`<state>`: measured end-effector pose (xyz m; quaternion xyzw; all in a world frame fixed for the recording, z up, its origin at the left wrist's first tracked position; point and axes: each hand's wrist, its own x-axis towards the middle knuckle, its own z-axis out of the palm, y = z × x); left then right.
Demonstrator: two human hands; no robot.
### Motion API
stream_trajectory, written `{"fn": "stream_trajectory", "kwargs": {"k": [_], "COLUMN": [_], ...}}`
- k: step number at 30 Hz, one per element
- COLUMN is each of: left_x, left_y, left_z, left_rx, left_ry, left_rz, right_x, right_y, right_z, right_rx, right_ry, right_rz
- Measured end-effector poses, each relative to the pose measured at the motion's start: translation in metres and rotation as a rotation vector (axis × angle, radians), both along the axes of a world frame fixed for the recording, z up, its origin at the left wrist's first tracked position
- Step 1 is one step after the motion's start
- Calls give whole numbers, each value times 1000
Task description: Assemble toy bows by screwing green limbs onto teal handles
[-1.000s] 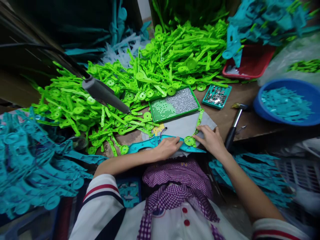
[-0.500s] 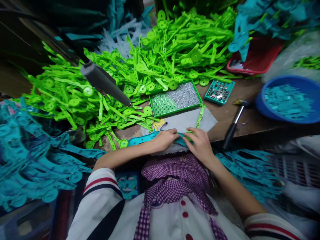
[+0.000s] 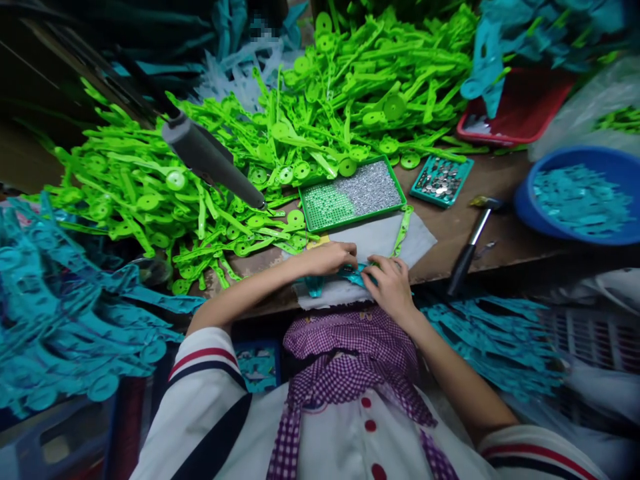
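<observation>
At the table's near edge (image 3: 263, 307), right on the grey sheet (image 3: 345, 297), sits the blue plastic part (image 3: 356, 275), mostly covered by both hands. Left hand (image 3: 336, 259): fingers curled in over it, tips hidden, so I can't tell how firm that grip is. Right hand (image 3: 390, 281): half closed, thumb and fingers bent around the part's right end. Just beyond, a loose green strip (image 3: 401, 230) lies near the green tray (image 3: 357, 220), whose near rim limits room on the far side. Left gets tight, with the green heap (image 3: 225, 220) spilling toward the forearm and the grey power screwdriver (image 3: 215, 163) slanting over it. Right is roomier: bare brown wood runs between the sheet and the hammer (image 3: 470, 247), handle out at the near edge, with the blue bowl (image 3: 525, 213) further right.
</observation>
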<state>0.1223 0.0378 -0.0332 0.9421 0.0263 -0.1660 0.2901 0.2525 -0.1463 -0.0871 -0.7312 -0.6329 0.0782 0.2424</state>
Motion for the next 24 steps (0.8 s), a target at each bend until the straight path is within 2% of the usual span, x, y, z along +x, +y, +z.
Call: {"fn": "stream_trajectory", "kwargs": {"k": [3, 8, 17, 24], "left_x": [4, 6, 3, 3], "left_y": [7, 8, 12, 7], "left_z": [-3, -13, -36, -41], "left_rx": [8, -17, -50, -45], "left_ry": [7, -114, -258, -275], "left_rz": [-63, -120, -131, -88], "right_x": [0, 0, -3, -4], "right_y": [2, 3, 5, 9], "right_z": [1, 3, -3, 0], "right_rx": [-24, -30, 45, 10], "right_ry": [1, 20, -21, -43], "right_rz": [-11, -34, -48, -79]}}
